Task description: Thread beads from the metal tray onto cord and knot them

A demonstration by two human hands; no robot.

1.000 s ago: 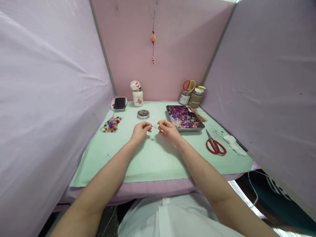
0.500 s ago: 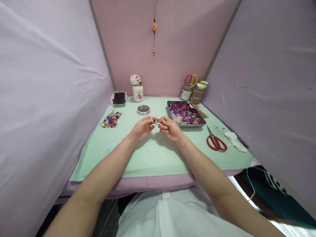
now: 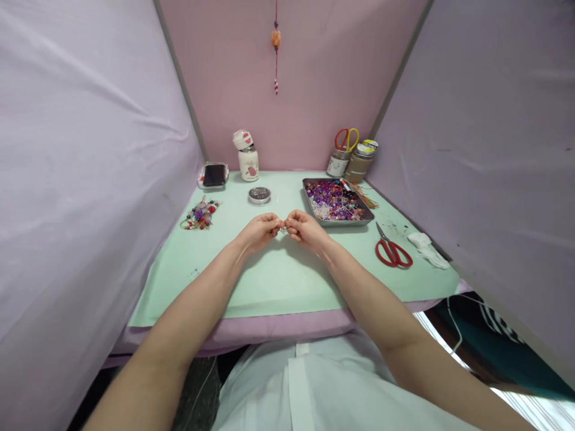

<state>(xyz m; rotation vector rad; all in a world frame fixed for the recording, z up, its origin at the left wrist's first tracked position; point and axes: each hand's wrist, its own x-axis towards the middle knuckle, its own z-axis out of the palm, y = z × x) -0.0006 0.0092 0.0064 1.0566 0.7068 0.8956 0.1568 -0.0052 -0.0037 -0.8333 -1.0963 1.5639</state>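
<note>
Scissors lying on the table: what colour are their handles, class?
The handles are red, seen best in the head view.

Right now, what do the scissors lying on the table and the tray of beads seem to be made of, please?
Scissors: grey blades look like metal; smooth, evenly red handles suggest plastic or a coating. Tray: dark grey and thin-rimmed, probably metal, though plastic is possible. Beads: shiny, some clear-looking, so glass or plastic.
</note>
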